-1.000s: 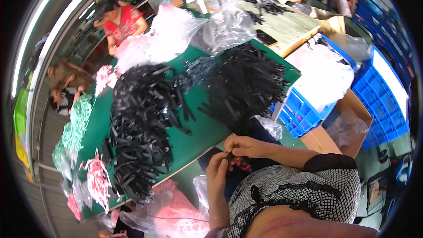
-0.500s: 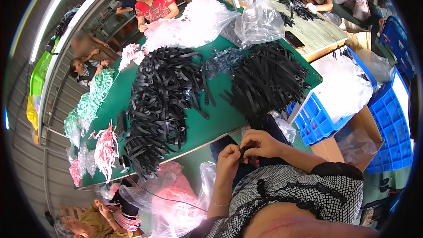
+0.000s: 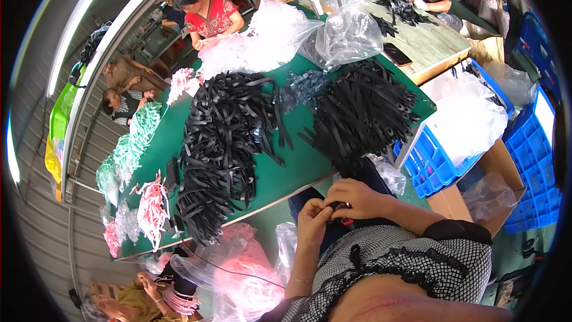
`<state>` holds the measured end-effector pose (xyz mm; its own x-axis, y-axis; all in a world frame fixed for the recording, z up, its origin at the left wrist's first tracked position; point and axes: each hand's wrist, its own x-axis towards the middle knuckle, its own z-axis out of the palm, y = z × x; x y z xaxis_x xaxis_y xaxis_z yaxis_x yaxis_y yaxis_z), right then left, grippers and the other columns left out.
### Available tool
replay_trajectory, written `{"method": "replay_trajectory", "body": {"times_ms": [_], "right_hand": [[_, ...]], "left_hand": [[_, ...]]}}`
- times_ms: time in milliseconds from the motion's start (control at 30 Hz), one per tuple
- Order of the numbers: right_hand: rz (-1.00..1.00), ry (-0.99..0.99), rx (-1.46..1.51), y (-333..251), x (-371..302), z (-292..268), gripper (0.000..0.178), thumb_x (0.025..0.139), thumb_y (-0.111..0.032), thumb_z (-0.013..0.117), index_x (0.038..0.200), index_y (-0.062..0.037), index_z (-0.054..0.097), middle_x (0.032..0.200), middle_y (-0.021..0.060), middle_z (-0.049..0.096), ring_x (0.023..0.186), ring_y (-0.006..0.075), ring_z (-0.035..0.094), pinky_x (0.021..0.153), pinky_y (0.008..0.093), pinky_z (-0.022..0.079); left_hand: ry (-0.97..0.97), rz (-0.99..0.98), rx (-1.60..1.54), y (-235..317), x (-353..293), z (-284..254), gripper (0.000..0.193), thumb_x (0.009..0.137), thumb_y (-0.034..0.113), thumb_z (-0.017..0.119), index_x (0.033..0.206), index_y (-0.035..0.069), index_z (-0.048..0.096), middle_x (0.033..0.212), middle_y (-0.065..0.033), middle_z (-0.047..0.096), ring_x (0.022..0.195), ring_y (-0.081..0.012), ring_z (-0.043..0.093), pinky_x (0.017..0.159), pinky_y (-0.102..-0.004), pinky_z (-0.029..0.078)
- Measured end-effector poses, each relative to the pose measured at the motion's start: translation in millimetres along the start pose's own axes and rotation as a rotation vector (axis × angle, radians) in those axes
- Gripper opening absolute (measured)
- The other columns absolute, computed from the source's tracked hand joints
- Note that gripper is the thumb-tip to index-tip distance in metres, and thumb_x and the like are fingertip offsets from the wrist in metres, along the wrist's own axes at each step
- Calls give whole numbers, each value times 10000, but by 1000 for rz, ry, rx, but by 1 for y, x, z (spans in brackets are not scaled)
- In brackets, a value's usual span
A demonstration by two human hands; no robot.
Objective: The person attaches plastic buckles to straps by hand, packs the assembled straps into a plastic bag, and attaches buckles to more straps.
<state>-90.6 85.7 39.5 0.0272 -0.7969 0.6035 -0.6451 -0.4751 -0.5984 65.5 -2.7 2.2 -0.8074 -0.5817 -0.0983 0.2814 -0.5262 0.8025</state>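
Close to my body, just off the near edge of the green table (image 3: 286,176), both my hands meet. Fingers of my left hand (image 3: 313,219) are pinched on a small black piece (image 3: 338,206). My right hand (image 3: 356,198) bends over the same piece from the other side, its fingertips closed on it. Most of the piece is hidden, so its kind is unclear. Something small and red (image 3: 347,222) shows beneath the hands. Ahead on the table lie a large tangled heap of black straps (image 3: 217,143) and a neater pile of black straps (image 3: 363,110), with small bluish clear pieces (image 3: 305,88) between.
Pink bundles (image 3: 153,209) and green bundles (image 3: 143,125) line the table's left side. A bag of pink pieces (image 3: 244,268) stands below the near edge. Blue crates (image 3: 438,170) and a cardboard box (image 3: 497,176) stand at right. Several people work around.
My hands have shifted slightly, the right one's fingers now lying lower over the black piece. A person at the far right has brought their gloved hands together.
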Motion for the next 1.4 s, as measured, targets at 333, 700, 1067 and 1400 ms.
{"method": "replay_trajectory", "body": {"times_ms": [333,700,1067,1400], "right_hand": [[528,-105,519,14,-13,-2,168,842,-175,571,808,-11,566,559,49,544,516,115,531,492,257,412],[615,-183,919,22,-20,3,264,887,-224,515,715,-26,540,539,-28,467,473,39,433,440,199,348],[624,-89,1323,7,-26,14,235,875,-181,508,678,-52,508,567,-24,466,431,18,352,404,173,252],[539,-95,924,14,-16,9,146,840,-150,580,765,-28,547,624,-3,479,523,70,445,473,202,356]], "left_hand": [[48,151,572,10,2,13,190,735,12,687,873,-1,557,814,-29,598,750,-89,569,695,-212,459],[-170,-62,771,28,5,23,199,830,186,584,802,-11,590,668,-35,584,602,-71,526,536,-196,414],[-208,-81,34,-1,1,9,366,744,322,643,688,-29,552,571,-75,543,424,-98,468,380,-191,338],[-197,-142,55,4,3,4,252,820,218,563,766,-26,587,585,-60,558,460,-88,483,415,-177,335]]}}
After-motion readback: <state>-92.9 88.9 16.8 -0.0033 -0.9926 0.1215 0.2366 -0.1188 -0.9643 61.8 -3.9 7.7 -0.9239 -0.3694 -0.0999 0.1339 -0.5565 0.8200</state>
